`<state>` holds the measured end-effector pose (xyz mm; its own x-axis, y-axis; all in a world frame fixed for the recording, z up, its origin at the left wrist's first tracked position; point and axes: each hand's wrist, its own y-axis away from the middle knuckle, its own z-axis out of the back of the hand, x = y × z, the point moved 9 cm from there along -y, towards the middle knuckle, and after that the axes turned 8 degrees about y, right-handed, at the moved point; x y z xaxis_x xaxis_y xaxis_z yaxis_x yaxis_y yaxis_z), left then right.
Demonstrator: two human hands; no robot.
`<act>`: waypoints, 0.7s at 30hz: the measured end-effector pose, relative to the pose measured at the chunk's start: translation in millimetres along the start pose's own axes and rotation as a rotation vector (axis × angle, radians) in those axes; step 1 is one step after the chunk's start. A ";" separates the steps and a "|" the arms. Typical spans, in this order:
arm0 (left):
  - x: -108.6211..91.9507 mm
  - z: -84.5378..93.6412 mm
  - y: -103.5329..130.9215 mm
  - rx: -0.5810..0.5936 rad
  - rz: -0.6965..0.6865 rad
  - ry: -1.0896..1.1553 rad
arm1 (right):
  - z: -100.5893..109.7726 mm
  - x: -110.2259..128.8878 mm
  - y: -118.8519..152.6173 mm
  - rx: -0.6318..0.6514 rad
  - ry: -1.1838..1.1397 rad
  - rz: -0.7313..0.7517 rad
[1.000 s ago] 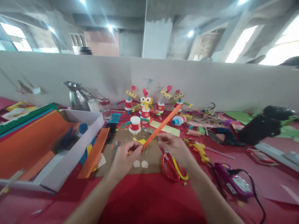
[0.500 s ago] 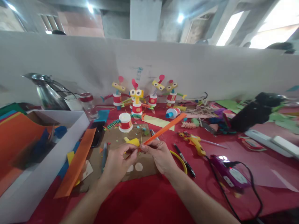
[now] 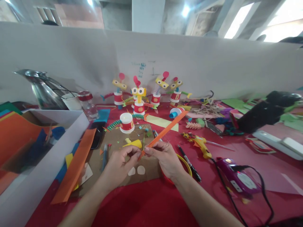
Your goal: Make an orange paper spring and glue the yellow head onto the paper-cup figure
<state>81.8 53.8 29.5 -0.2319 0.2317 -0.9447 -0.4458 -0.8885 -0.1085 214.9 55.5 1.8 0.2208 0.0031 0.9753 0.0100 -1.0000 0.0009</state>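
Observation:
An orange paper strip (image 3: 168,130) slants up to the right over the brown cardboard (image 3: 151,168). My right hand (image 3: 167,157) pinches it near its lower end. The fingertips of my left hand (image 3: 125,162) are closed on that lower end. Just beyond my left fingers lies a yellow paper roll (image 3: 134,144). Two pale paper ovals (image 3: 141,170) rest on the cardboard below my hands. A red and white paper cup (image 3: 127,123) with green coiled paper arms stands at the cardboard's far edge.
Several cup figures (image 3: 139,105) stand near the white wall. A white box (image 3: 56,151) of coloured paper is at left, beside a larger orange strip (image 3: 75,167). To the right are a yellow glue gun (image 3: 201,146), a pen (image 3: 189,162) and a purple power socket (image 3: 239,176).
The view has shifted slightly. The orange strip now tilts more steeply, and its lower end shows between the fingertips of both hands.

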 end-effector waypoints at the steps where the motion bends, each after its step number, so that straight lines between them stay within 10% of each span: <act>1: -0.1 0.5 -0.1 0.003 -0.007 -0.011 | 1.5 0.5 -0.4 -0.011 -0.008 0.001; 21: 8.4 23.8 -0.4 -0.167 -0.050 -0.236 | 20.5 19.3 -6.7 -0.064 -0.092 0.063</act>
<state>59.5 65.6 29.0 -0.4161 0.3455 -0.8411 -0.3180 -0.9219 -0.2213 239.1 62.5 16.1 0.3074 -0.0623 0.9496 -0.0681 -0.9967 -0.0433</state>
